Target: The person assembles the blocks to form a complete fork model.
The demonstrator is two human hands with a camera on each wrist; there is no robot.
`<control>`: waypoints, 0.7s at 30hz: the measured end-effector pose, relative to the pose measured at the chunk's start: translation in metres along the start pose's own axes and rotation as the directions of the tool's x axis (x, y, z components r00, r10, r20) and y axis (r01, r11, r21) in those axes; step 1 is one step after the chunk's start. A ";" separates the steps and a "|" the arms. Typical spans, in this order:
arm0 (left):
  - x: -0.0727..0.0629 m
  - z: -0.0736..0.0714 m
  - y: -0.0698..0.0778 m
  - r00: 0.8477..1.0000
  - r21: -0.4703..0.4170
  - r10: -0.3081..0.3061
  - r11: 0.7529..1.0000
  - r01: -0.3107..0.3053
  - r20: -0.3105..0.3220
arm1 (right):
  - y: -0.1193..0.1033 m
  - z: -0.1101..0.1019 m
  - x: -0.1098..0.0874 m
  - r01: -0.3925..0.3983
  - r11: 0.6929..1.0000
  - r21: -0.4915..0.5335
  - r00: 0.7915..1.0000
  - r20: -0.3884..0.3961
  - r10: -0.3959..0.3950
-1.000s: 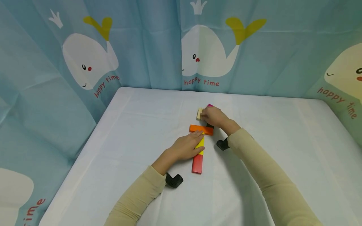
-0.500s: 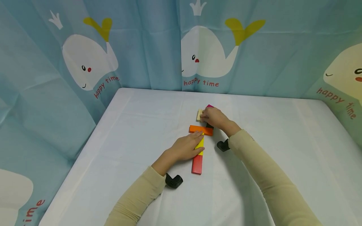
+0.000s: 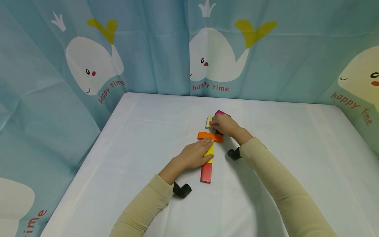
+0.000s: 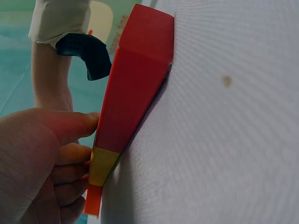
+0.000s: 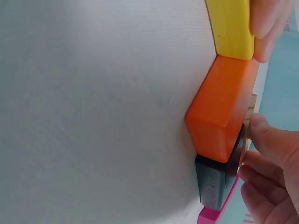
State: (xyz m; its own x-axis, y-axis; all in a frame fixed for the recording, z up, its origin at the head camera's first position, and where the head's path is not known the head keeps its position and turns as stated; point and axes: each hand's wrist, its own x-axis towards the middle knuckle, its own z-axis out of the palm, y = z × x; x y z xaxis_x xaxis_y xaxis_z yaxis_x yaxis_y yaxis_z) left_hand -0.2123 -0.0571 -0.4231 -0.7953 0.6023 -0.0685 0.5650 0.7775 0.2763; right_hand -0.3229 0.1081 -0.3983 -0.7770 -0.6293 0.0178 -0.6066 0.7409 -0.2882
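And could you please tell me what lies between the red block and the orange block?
The yellow block lies between the red block and the orange block, partly covered by the left hand, as the head view shows.

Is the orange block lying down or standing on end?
Lying down: the head view shows the orange block stretched lengthwise along the white tabletop, crosswise at the far end of the yellow block.
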 end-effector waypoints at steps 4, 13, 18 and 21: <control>0.000 0.000 0.000 1.000 0.001 -0.003 1.000 0.003 0.001 | 0.000 0.000 0.000 -0.011 1.000 0.024 1.000 0.013 0.011; -0.001 0.000 0.000 1.000 -0.017 -0.006 1.000 0.006 0.004 | -0.001 0.002 -0.003 -0.033 0.998 0.052 0.999 0.007 0.033; -0.001 -0.001 0.000 1.000 -0.010 -0.010 1.000 0.011 0.009 | -0.002 0.001 -0.006 -0.034 0.997 0.071 0.999 -0.004 0.034; -0.001 -0.001 0.000 1.000 -0.010 -0.005 1.000 0.005 0.010 | -0.003 0.002 -0.007 -0.037 0.996 0.085 0.999 -0.007 0.038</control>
State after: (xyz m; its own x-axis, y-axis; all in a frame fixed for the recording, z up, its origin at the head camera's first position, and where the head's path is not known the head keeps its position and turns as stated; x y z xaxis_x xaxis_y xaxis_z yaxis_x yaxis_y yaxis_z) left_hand -0.2115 -0.0575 -0.4219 -0.7960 0.6000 -0.0796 0.5585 0.7789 0.2853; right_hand -0.3153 0.1106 -0.3992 -0.8007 -0.5989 0.0135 -0.5605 0.7411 -0.3695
